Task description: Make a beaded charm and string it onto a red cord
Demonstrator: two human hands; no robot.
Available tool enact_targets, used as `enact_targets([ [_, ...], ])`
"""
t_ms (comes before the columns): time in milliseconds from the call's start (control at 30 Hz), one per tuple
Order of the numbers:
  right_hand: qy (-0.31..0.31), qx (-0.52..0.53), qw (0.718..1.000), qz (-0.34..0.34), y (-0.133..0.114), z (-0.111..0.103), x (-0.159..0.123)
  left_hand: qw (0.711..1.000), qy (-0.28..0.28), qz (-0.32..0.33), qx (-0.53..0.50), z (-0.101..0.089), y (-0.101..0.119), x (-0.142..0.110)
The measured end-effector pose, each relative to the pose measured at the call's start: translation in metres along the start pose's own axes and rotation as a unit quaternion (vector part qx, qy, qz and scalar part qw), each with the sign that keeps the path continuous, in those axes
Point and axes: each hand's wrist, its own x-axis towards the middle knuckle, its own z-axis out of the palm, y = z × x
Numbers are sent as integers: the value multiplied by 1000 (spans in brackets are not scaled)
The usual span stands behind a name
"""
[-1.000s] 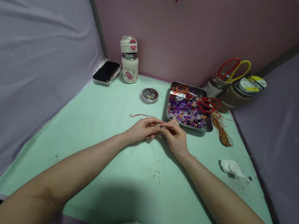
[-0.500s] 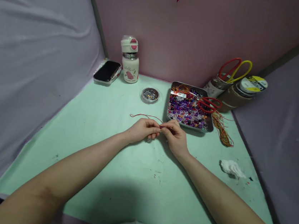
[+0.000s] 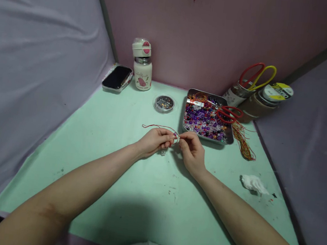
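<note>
My left hand pinches a small purple bead at its fingertips. A thin red cord runs from the bead area in a loop over the table, behind the left hand. My right hand has thumb and forefinger closed on the cord just right of the bead. Under the left fingers a small cluster of clear beads shows. Close behind the right hand stands a metal tray of purple, red, black and clear beads, with red-handled scissors lying across its edge.
A round clear case sits left of the tray. Farther back stand a phone, a white bottle and jars, one holding red and yellow scissors. Cord bundle and crumpled tissue lie right. Fabric walls surround the table.
My hands have drawn slightly apart, the right one moving a little rightward. The purple bead, formerly mostly covered between the fingertips, now shows with cord spanning the gap.
</note>
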Motion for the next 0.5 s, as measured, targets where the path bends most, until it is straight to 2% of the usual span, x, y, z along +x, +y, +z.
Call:
enact_targets([
  [67,-19,-38,997,-59,-2,-1,-1,1000,0,4,-25,0,0,0],
  [133,-37,-61,994,-84,-4,-1,-1,999,2,3,-40,0,0,0],
  [400,-47,-92,988,-111,-4,2,-1,999,7,2,-32,1,-2,2],
  [500,-46,-95,990,-94,-4,2,0,999,14,19,-31,0,-2,3],
])
